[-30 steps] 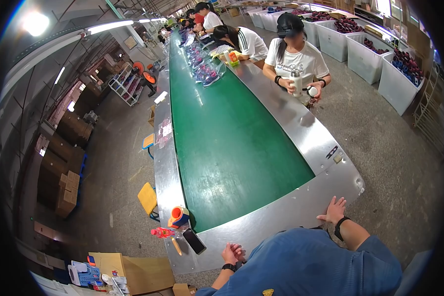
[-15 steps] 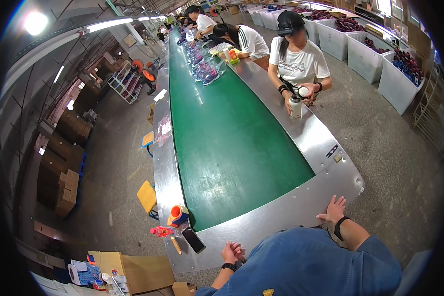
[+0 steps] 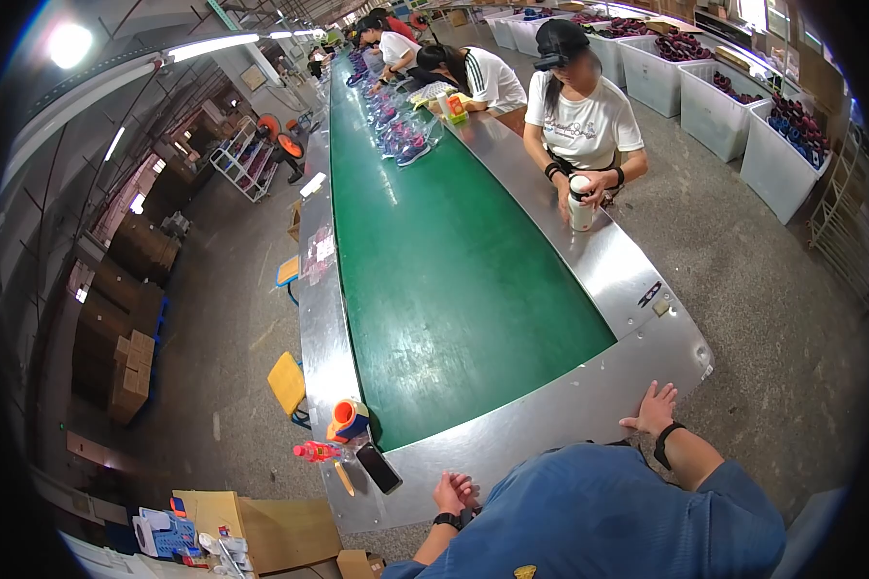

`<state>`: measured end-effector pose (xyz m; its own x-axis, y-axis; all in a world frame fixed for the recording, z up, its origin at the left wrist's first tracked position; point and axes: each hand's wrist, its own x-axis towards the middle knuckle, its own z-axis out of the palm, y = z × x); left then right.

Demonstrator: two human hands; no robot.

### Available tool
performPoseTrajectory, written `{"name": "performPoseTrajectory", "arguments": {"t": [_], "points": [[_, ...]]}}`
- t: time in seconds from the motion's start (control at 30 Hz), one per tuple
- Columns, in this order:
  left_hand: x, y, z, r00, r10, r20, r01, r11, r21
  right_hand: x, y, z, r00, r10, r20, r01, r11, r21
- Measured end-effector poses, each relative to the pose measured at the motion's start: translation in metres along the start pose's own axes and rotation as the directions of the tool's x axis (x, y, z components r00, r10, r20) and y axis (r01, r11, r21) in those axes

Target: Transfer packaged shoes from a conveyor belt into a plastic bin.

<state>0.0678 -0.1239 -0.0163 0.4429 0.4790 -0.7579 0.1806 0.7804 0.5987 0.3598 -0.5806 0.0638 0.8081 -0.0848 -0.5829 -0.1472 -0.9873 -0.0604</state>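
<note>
My right hand (image 3: pixel 655 409) lies flat with spread fingers on the near right part of the metal table end (image 3: pixel 541 417), holding nothing. Near the front edge, my left hand (image 3: pixel 456 493) rests with its fingers curled in, and nothing shows in it. To the left of that hand a black phone (image 3: pixel 378 468) lies on the metal, next to a yellow-orange box cutter (image 3: pixel 344 479). Behind them are a roll of tape with an orange core (image 3: pixel 346 416) and a bottle with a red label (image 3: pixel 317 452) on its side.
A green conveyor belt (image 3: pixel 454 299) stretches away, with bagged shoes (image 3: pixel 401 145) farther along. Across on the right a co-worker (image 3: pixel 589 125) holds a white bottle (image 3: pixel 580 205). Large white bins (image 3: pixel 787 169) of shoes line the right. A yellow stool (image 3: pixel 287 384) stands at the left.
The co-worker's white lid has moved from beside the bottle onto its top. My own hands have stayed in place.
</note>
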Motion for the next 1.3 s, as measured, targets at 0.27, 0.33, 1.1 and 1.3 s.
{"name": "performPoseTrajectory", "arguments": {"t": [0.27,0.33,1.1,1.3], "points": [[-0.003,0.001,0.004,0.998,0.016,-0.068,-0.013,0.999,0.043,0.000,0.000,0.001,1.000,-0.009,-0.011,0.009,1.000,0.003],[-0.003,0.001,0.005,0.997,0.016,-0.070,-0.013,0.999,0.044,-0.002,0.000,0.000,1.000,-0.008,-0.012,0.008,1.000,-0.002],[0.003,-0.001,-0.001,1.000,0.004,-0.018,-0.003,1.000,0.021,-0.003,0.000,-0.001,1.000,0.000,0.002,0.000,1.000,0.030],[0.003,-0.002,-0.003,1.000,-0.003,-0.007,0.003,1.000,-0.003,-0.004,-0.002,-0.004,1.000,0.003,-0.001,-0.003,1.000,0.011]]}}
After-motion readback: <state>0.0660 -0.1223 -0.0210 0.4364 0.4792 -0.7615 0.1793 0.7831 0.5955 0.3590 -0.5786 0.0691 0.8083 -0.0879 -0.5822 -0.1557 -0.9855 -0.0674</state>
